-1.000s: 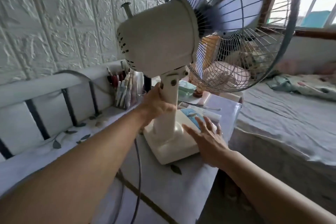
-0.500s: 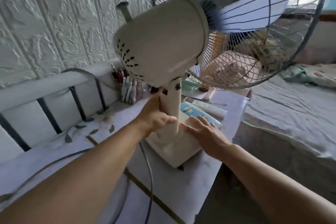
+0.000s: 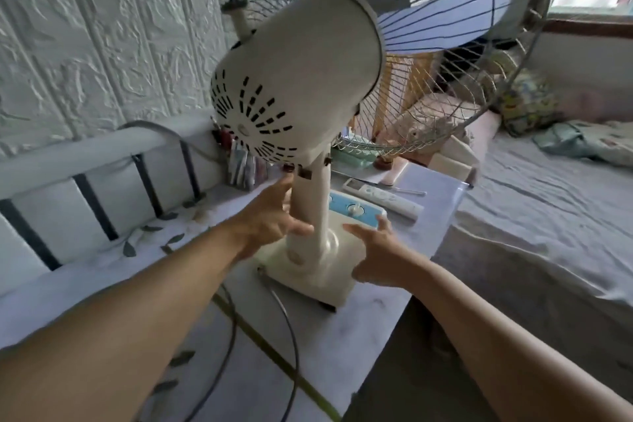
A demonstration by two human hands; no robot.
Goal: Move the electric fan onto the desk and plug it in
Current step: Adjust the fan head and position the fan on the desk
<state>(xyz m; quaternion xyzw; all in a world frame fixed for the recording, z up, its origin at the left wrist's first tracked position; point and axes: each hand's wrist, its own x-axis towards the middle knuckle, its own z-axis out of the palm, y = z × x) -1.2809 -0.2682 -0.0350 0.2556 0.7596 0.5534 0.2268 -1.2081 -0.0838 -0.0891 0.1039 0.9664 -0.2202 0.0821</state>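
The cream electric fan (image 3: pixel 298 79) stands upright on the desk (image 3: pixel 438 202), its square base (image 3: pixel 318 271) near the front right edge. The wire cage and blue blades face away, toward the bed. My left hand (image 3: pixel 270 219) is spread beside the fan's stem, with the thumb at the stem and the fingers straight. My right hand (image 3: pixel 376 250) rests against the right side of the base by the blue control panel, its fingers fairly straight. The grey power cord (image 3: pixel 291 329) leaves the back of the base and trails toward me over the desk. Its plug is out of view.
A white remote (image 3: pixel 380 197) lies on the desk just beyond the base. A holder of pens (image 3: pixel 239 164) stands at the back by the textured wall. A white railing (image 3: pixel 85 154) runs along the left. The bed (image 3: pixel 531 216) lies to the right.
My left hand has let go of the stem and opened beside it. My right hand slid from the top of the base to its right side. The view has come closer.
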